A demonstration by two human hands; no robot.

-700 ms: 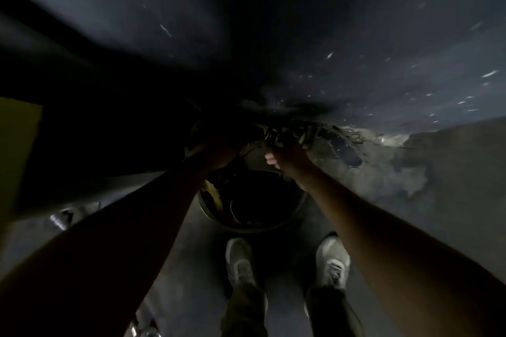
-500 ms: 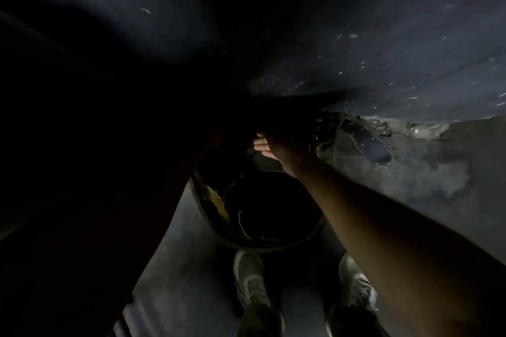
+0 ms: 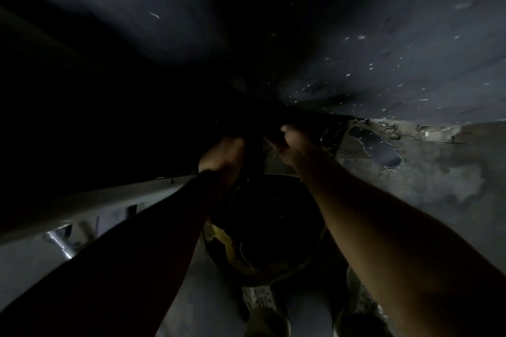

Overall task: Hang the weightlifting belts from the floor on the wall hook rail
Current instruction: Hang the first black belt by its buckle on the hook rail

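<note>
My left hand [image 3: 221, 157] and my right hand [image 3: 294, 143] are both raised in front of me, close side by side with a narrow dark gap between them, and both have their fingers curled over the top edge of a weightlifting belt [image 3: 262, 230], gripping it where it meets the wall [image 3: 356, 35]. The light is very poor, so I cannot tell exactly how each finger lies, nor whether the belt's top sits on a hook; that part is lost in shadow above my knuckles. The belt hangs down from my hands as a wide dark loop, its rounded lower end showing a worn yellowish lining on the side below my left hand. My left forearm comes to the belt in a dark sleeve, my right forearm is bare. Below the belt's lower curve, my two pale shoes [image 3: 262, 306] stand on the grey floor, the one under my right arm largely hidden. To the left of the belt a pale metal frame [image 3: 90, 205] runs slantwise, with a shiny bar end beneath it. To the right of the belt, the dark speckled wall gives way to a patch of broken plaster [image 3: 388, 145] with ragged edges, and rough grey surface spreads out below that.
</note>
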